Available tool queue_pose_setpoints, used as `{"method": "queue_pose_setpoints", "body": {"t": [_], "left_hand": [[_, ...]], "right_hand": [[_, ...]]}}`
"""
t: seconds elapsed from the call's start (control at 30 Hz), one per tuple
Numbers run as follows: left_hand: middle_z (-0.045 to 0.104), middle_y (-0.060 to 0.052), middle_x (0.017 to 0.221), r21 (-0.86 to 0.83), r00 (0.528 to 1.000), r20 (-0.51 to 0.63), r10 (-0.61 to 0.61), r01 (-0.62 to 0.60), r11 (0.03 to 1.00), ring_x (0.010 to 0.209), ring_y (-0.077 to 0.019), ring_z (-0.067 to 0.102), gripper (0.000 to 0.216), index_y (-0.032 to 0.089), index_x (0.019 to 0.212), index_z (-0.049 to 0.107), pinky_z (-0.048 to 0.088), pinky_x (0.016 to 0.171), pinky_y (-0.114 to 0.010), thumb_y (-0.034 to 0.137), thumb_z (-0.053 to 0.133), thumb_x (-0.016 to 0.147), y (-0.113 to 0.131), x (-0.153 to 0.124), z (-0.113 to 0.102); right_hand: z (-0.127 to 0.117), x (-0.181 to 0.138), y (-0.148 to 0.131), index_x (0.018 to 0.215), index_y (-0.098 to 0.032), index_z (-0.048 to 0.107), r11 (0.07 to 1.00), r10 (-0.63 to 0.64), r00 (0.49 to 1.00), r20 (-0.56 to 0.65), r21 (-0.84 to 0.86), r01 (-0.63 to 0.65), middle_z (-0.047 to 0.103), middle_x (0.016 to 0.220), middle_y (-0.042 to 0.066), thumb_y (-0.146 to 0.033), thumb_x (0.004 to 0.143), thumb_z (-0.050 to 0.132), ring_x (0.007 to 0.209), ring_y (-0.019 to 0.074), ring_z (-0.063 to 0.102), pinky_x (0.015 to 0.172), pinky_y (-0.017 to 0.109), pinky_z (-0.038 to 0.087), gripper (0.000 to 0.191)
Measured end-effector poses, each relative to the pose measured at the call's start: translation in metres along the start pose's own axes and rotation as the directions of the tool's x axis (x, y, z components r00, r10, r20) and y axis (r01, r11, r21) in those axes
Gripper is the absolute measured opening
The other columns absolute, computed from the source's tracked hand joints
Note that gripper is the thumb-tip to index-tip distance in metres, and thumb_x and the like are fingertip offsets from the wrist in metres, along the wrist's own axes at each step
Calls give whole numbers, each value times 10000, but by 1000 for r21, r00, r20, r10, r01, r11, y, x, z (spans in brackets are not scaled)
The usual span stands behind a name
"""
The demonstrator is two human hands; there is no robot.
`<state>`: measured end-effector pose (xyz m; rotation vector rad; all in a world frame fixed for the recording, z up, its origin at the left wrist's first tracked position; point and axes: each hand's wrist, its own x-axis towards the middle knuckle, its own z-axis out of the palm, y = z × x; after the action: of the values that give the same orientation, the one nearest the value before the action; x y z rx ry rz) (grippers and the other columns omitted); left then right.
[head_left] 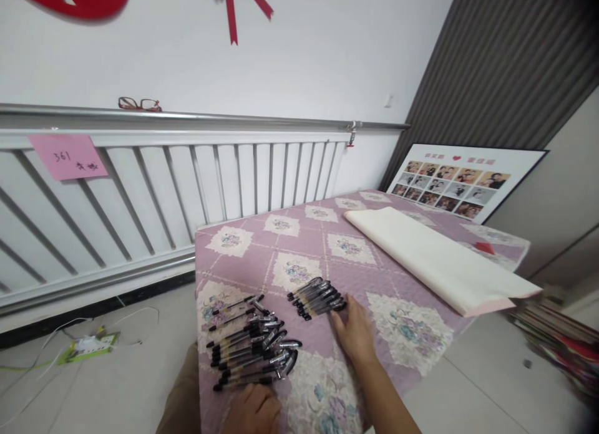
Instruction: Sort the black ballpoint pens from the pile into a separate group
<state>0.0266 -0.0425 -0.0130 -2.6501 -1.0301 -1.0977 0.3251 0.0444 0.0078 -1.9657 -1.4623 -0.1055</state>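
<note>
Head view: the pens lie on a purple floral tablecloth in two groups, a larger, looser pile at the near left edge of the table and a compact row to its right, slightly farther from the wearer. In both groups most pens lie side by side, roughly parallel, with dark ends and clear-looking barrels; several in the larger pile overlap at their right-hand ends. The right hand is at the right end of the compact row, thumb and forefinger at the dark pen ends and partly spread; whether a pen is pinched between them cannot be determined. The left hand is just below the lowest pen of the larger pile, fingers bent and tips concealed; their opening and any grip cannot be determined. Handling, by judgement: each pen should be light, stiff and smooth, liable to roll or slide if pushed sideways, and not readily broken. The quilted-looking cloth should limit rolling to some degree. For a single pen, grip mid-barrel between thumb and forefinger; avoid lifting by a clip or dark end, which may separate if it is a loose cap. For a group, apply even pressure from both sides, since a loose bundle may fan out.
</note>
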Motion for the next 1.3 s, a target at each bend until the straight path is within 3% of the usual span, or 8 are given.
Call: {"method": "queue_pose_setpoints", "body": {"t": [0.1,0.2,0.4,0.7,0.9,1.03,1.13,1.3], "left_hand": [[591,-11,717,3,1000,-3,0,0,1000,621,-149,553,215,223,812,572,449,584,-240,131,387,870,-1,0,1],[590,-8,721,-20,1000,-10,9,-9,1000,616,-148,556,195,220,818,567,455,579,-243,130,401,862,-3,1,0],[600,-21,767,-62,997,74,12,-7,998,666,-161,574,156,209,866,567,470,591,-253,123,439,835,-6,3,-6],[590,-21,785,-125,995,59,-81,88,988,694,-159,561,175,208,862,569,451,619,-250,107,432,820,3,7,-14],[590,-27,769,-146,991,16,-134,135,980,696,-166,565,182,201,836,577,458,611,-258,104,425,818,9,14,-22],[605,-47,849,-89,991,-82,-103,96,991,769,-176,574,236,192,961,597,473,689,-287,115,411,838,12,18,-30],[617,-62,956,-8,984,-153,-93,93,996,898,-199,567,275,201,1037,603,452,805,-334,127,418,848,15,20,-36],[628,-60,1027,74,976,-184,-113,128,989,996,-213,549,268,215,1059,603,387,890,-375,151,431,863,18,21,-39]], "right_hand": [[-1,3,-5,1356,-166,382,991,84,991,103,-110,-72,536,1284,172,-451,808,513,1220,337,458,968,509,363,632],[-4,0,-7,1331,-175,402,988,99,988,117,-126,-84,577,1236,157,-430,789,555,1166,328,510,951,484,374,618],[-12,-17,-3,1131,-196,552,999,-1,992,128,-41,7,654,1074,91,-357,752,601,1039,281,576,912,417,398,415],[-29,-42,-14,881,-235,661,988,-149,965,216,69,137,672,916,69,-305,783,534,927,264,592,847,402,421,175],[-37,-56,-22,867,-226,599,920,-28,971,239,385,-69,681,837,54,-437,796,518,798,241,624,760,358,481,238],[-44,-73,-44,850,-216,615,817,0,949,315,548,-182,664,787,30,-495,783,546,759,214,610,710,304,489,295],[-45,-91,-68,835,-210,636,749,-23,912,410,611,-257,652,738,17,-506,771,577,708,199,597,654,276,483,309],[-44,-113,-101,805,-205,647,701,-156,863,481,669,-247,665,771,23,-435,798,576,765,201,606,717,278,479,240]]}}
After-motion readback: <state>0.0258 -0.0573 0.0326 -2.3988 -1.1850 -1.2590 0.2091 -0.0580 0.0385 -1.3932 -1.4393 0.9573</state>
